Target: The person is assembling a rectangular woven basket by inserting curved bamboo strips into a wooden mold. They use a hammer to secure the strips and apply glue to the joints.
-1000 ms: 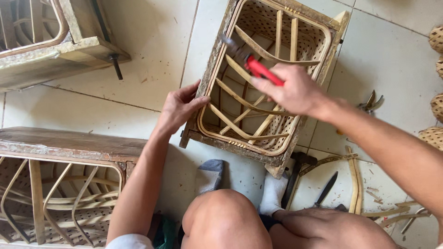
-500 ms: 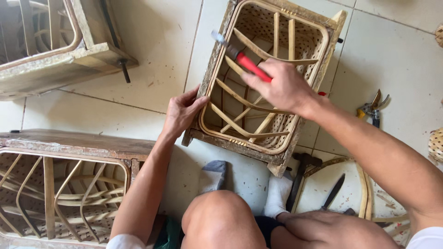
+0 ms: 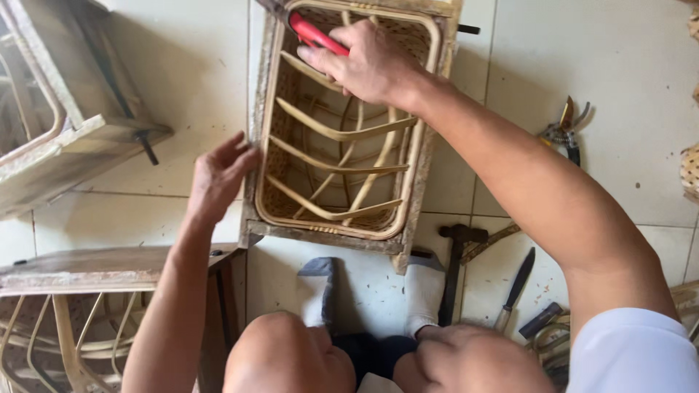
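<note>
- Frame (image 3: 342,131): stiff wood, springy cane; looks light, I grip its rails.
- My left hand (image 3: 218,175): fingers loose, steadying its edge.
- My right hand (image 3: 368,62): clenched round red-handled tool (image 3: 317,33).

No packages, labels, signs or screens here (0 in view).

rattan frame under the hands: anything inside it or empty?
Empty. Through the curved slats of the rattan frame only its woven panel shows. The right hand holds a red-handled tool over its top; the left hand steadies its side.
</note>
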